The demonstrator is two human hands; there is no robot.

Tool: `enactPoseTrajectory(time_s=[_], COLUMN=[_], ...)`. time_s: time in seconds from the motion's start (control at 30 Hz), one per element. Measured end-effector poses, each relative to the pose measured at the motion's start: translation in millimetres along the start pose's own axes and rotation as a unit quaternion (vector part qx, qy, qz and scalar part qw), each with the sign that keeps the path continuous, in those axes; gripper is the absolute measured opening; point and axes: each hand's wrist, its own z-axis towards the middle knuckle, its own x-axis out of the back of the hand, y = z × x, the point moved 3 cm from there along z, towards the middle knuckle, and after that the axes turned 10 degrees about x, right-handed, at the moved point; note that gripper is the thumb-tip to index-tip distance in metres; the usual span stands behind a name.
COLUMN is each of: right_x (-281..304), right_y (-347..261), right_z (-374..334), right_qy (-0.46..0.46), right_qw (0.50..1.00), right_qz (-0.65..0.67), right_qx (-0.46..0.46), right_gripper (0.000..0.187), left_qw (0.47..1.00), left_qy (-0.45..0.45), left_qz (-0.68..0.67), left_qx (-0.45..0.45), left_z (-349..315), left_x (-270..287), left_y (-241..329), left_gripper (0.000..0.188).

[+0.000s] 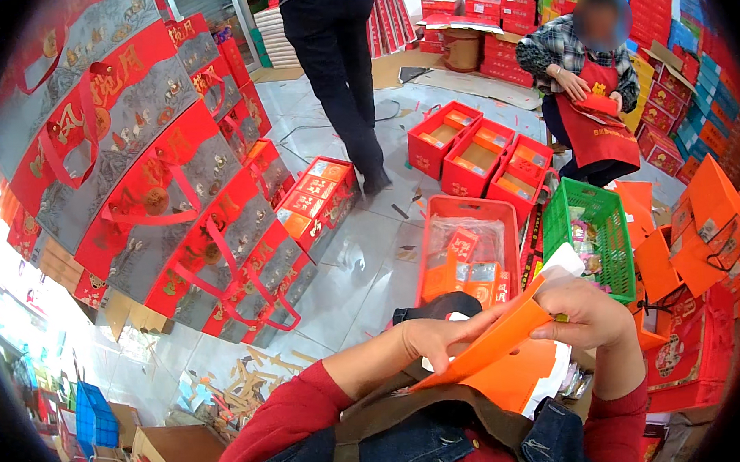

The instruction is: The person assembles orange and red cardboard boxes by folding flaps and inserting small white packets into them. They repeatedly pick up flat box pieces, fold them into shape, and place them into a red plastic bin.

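Note:
Close to my chest, a flat orange cardboard piece (487, 342), maybe a folded carton, stands tilted between my hands. My left hand (444, 336) is closed along its left edge, thumb on the near face. The fingers of my right hand (591, 312) are curled round its upper right end, where something white (565, 263) sticks up. More orange card (514, 375) with a white edge lies under my hands. Just beyond them is a red plastic crate (427, 266) holding small orange and red boxes (474, 275). To its right stands a green plastic basket (585, 218) with small packets inside.
Open red boxes (477, 158) stand beyond the crate, near a co-worker in a red apron (609, 123). Another person in dark trousers (334, 64) stands ahead. Stacked red-and-grey gift bags (164, 193) fill the left; orange bags (708, 219) crowd the right. Card scraps (244, 383) litter the floor.

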Motion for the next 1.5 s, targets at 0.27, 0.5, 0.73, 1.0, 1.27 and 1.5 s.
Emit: enactPoseTrajectory(time_s=[0.27, 0.5, 0.73, 1.0, 1.27, 1.5], right_x=[4.5, -98.8, -139.3, -141.9, -126.8, -96.3], right_y=[36.8, 102.4, 99.6, 123.1, 117.5, 111.3], right_z=[-32.0, -51.0, -71.9, -102.7, -96.0, -93.1], right_qy=[0.428, 0.536, 0.513, 0.501, 0.577, 0.438], right_qw=[0.884, 0.795, 0.805, 0.784, 0.787, 0.823], right_qz=[-0.178, 0.249, 0.232, 0.296, 0.184, 0.296], right_qx=[-0.058, -0.139, -0.188, -0.215, -0.114, -0.209], right_gripper=[0.053, 0.095, 0.083, 0.035, 0.017, 0.033], left_qw=[0.969, 0.929, 0.888, 0.889, 0.878, 0.864], left_qy=[0.222, 0.367, 0.450, 0.455, 0.475, 0.478], left_qz=[-0.097, -0.028, 0.082, 0.038, 0.053, 0.084], left_qx=[-0.045, -0.033, -0.048, 0.031, -0.016, -0.132], left_z=[-0.2, 8.0, 16.0, 15.0, 14.7, 23.2], left_x=[22.1, 37.6, 54.6, 52.6, 55.7, 36.2], left_y=[-0.2, -42.1, -50.2, -55.8, -49.1, -39.4], left_gripper=[0.106, 0.089, 0.085, 0.041, 0.024, 0.036])
